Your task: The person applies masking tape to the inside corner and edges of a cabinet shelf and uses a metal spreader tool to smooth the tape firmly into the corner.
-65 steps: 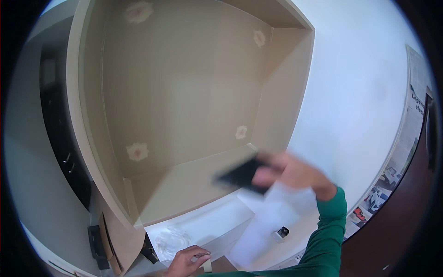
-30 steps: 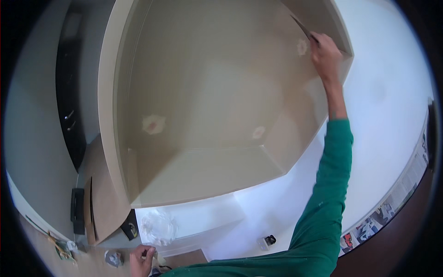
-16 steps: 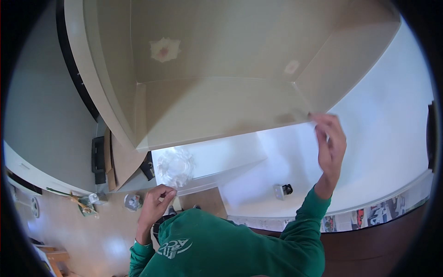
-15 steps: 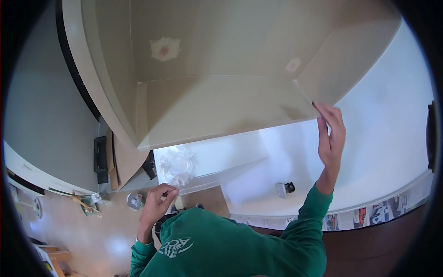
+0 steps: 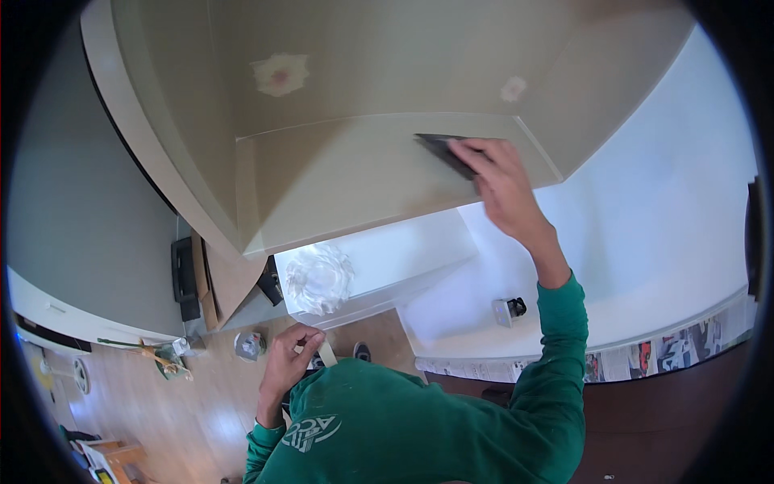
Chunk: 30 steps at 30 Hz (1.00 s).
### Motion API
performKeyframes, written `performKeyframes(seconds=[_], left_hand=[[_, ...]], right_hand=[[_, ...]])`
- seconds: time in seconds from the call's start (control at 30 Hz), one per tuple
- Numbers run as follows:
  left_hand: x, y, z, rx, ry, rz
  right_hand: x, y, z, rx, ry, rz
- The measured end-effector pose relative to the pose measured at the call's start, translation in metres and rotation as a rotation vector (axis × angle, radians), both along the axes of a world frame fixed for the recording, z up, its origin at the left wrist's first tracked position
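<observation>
My right hand [image 5: 504, 189] reaches over the beige shelf board [image 5: 347, 177] of an open cabinet. It grips a thin dark flat sheet [image 5: 448, 152] with a pointed corner, whose exact kind I cannot make out. The sheet is at the board's surface, right of the middle; whether it touches is unclear. Low in front of my body, my left hand [image 5: 290, 359] is closed in a pinch, beside a pale narrow strip [image 5: 326, 353] that runs down from its fingertips. Two light patches with reddish centres, a left patch [image 5: 280, 74] and a right patch [image 5: 513, 89], mark the cabinet's back panel.
Beneath the cabinet, a crumpled white plastic bundle [image 5: 321, 278] sits on a white ledge [image 5: 403, 254]. A small metal fitting [image 5: 508, 310] is on the white surface to the right. Printed paper [image 5: 669, 343] lines its edge. Brown boards [image 5: 226, 278] lean at the left.
My right hand has moved left and inward from the board's front right corner, and the dark sheet now shows broadly. My left hand stays low, shifted slightly right. The whole view has shifted a little.
</observation>
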<state>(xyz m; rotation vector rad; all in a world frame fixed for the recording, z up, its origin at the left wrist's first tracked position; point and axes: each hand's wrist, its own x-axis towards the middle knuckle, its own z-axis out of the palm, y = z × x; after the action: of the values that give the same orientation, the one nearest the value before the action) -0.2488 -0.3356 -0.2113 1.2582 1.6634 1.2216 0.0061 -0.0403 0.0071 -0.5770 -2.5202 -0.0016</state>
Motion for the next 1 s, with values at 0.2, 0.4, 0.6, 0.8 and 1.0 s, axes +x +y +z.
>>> performKeyframes(seconds=[0.2, 0.4, 0.6, 0.8, 1.0], left_hand=[[-0.003, -0.004, 0.002, 0.036, -0.019, 0.020], [-0.004, -0.007, 0.000, 0.032, 0.002, 0.026], [-0.005, -0.010, -0.005, 0.041, -0.029, 0.065], [-0.009, -0.011, -0.010, 0.041, -0.056, 0.088], [-0.008, 0.001, 0.009, 0.073, 0.017, -0.004]], right_hand=[[-0.003, 0.049, 0.028, -0.322, 0.120, -0.009], [0.010, 0.137, 0.010, -0.331, 0.007, -0.034], [0.026, 0.114, 0.037, -0.483, -0.222, -0.183], [0.093, 0.023, 0.068, -0.541, 0.009, -0.072], [0.073, -0.029, 0.037, -0.611, 0.019, 0.029]])
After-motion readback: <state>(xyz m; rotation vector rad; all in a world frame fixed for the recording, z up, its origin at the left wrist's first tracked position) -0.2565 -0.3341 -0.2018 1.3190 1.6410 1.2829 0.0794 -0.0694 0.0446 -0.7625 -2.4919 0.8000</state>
